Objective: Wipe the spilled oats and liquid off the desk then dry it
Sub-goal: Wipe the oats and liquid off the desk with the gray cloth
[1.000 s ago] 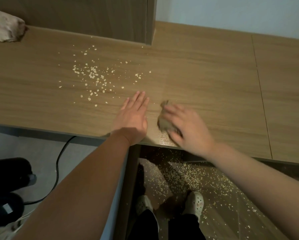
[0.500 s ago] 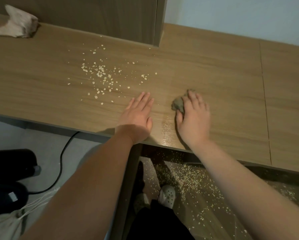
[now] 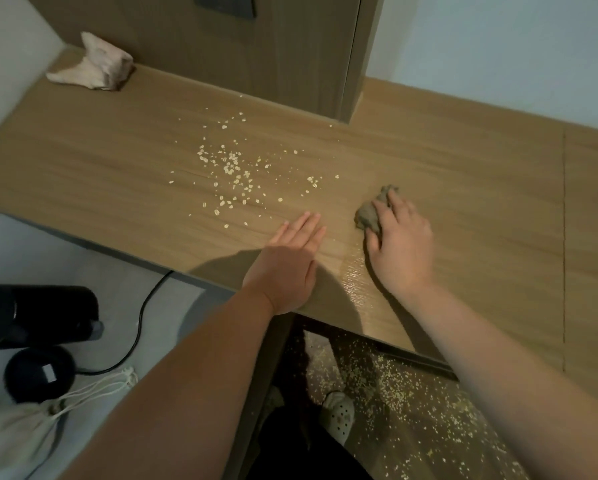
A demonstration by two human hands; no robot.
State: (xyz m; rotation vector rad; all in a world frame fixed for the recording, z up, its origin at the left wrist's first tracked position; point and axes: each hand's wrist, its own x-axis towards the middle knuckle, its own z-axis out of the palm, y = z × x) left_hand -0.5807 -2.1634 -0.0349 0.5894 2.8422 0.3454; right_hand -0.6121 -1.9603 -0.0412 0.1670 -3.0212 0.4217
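The job looks only part done: oats [image 3: 233, 168] lie on the desk [image 3: 481, 188] at about eleven o'clock from the left hand [image 3: 290, 261], and a wet shine [image 3: 354, 271] sits between both hands. Drying is left too. The right hand [image 3: 399, 244] grips a small gray rag [image 3: 368, 214] — fingers bent over it, pressing down. The left hand lies flat, holding nothing.

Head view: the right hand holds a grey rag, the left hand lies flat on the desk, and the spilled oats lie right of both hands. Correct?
No. The head view shows the oats left of the left hand and right hand, not right of them. The grey rag and desk are as stated.
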